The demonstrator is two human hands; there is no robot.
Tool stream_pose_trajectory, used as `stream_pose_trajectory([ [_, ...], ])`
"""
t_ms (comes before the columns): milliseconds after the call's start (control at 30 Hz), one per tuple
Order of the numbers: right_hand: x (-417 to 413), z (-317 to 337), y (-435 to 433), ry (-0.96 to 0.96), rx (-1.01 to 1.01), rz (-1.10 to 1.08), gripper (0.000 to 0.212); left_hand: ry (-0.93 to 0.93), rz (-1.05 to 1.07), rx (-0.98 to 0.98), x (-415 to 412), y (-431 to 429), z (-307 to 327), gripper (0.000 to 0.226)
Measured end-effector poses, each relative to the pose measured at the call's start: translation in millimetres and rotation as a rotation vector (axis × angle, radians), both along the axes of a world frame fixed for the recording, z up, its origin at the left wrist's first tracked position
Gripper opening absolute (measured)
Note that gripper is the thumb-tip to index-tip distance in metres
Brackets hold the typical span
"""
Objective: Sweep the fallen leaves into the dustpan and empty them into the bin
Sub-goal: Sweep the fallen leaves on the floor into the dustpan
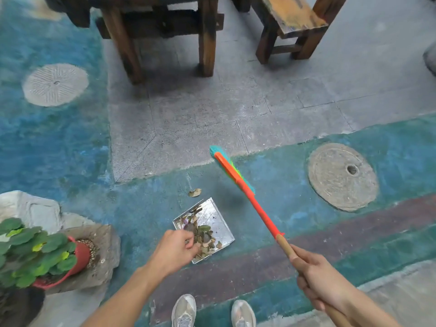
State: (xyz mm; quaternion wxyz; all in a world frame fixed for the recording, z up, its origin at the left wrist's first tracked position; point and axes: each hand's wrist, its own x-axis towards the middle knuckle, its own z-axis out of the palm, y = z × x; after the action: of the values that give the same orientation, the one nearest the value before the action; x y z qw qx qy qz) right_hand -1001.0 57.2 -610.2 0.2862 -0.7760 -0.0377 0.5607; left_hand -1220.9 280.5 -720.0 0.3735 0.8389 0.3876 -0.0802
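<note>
A metal dustpan (217, 218) lies on the blue-painted ground, and a heap of dry leaves (203, 234) fills its near half. One loose leaf (194, 192) rests just beyond the pan's far edge. My left hand (174, 251) is closed over the pan's near-left corner, where a thin wire handle runs up into the fingers. My right hand (323, 277) grips the wooden handle of a broom (236, 175). The broom has an orange head with teal and green bristles. It hangs off the ground to the right of the pan.
A potted plant (35, 251) in a red pot sits on a rock at the left. Wooden table legs (207, 43) and a bench (292, 22) stand ahead. A round stone cover (342, 177) is on the right. My shoes (184, 310) are below.
</note>
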Motion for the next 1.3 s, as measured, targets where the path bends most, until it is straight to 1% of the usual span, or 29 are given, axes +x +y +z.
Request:
stream_pose_trajectory([
  [100,22.6,-18.0,40.8,-0.130,0.017,0.221,0.034,-0.030,0.132,0.003,-6.6,-8.8,-1.4,0.040],
  [267,54.2,-63.9,109.5,-0.333,-0.006,0.614,0.022,-0.052,0.449,-0.004,6.0,-18.6,10.5,0.040],
  [333,62.5,-81.8,136.3,-0.373,-0.008,0.733,0.018,-0.033,0.536,0.016,17.7,-17.6,12.4,0.038],
  [400,68.0,-97.2,157.7,-0.389,-0.006,0.846,0.019,0.001,0.594,0.027,28.6,-16.3,7.2,0.035],
  [467,71.4,-113.6,170.7,-0.385,-0.015,0.928,0.019,0.036,0.673,0.014,36.9,-16.2,0.5,0.032],
  [533,70.3,-128.5,174.6,-0.365,-0.034,0.990,0.024,0.052,0.751,0.009,42.6,-15.8,-6.1,0.028],
  [600,63.6,-138.1,164.9,-0.328,-0.055,1.022,0.023,0.052,0.794,0.025,45.7,-12.7,-8.2,0.027],
  [700,49.6,-143.4,127.8,-0.275,-0.091,1.047,0.025,0.064,0.784,0.072,46.3,-7.1,-11.8,0.029],
  [767,41.6,-138.9,97.2,-0.246,-0.123,1.055,0.022,0.086,0.785,0.068,44.9,-9.1,-14.6,0.029],
  [867,36.0,-114.3,64.1,-0.117,-0.169,0.986,0.023,0.108,0.794,0.056,44.6,-12.5,-19.9,0.029],
  [967,42.4,-76.5,44.5,0.044,-0.157,0.891,0.034,0.104,0.766,0.061,44.9,-14.6,-20.6,0.027],
  [1067,54.1,-38.4,33.9,0.138,-0.146,0.823,0.042,0.106,0.757,0.069,39.1,-11.5,-22.1,0.024],
  [1167,63.8,-16.7,32.0,0.086,-0.129,0.823,0.041,0.105,0.756,0.067,29.6,-12.7,-23.6,0.029],
  [1233,68.4,-19.9,42.6,-0.021,-0.122,0.865,0.035,0.086,0.727,0.078,26.0,-16.4,-22.7,0.032],
  [1300,72.7,-39.8,61.4,-0.174,-0.120,0.939,0.028,0.072,0.701,0.096,25.5,-19.1,-20.7,0.032],
])
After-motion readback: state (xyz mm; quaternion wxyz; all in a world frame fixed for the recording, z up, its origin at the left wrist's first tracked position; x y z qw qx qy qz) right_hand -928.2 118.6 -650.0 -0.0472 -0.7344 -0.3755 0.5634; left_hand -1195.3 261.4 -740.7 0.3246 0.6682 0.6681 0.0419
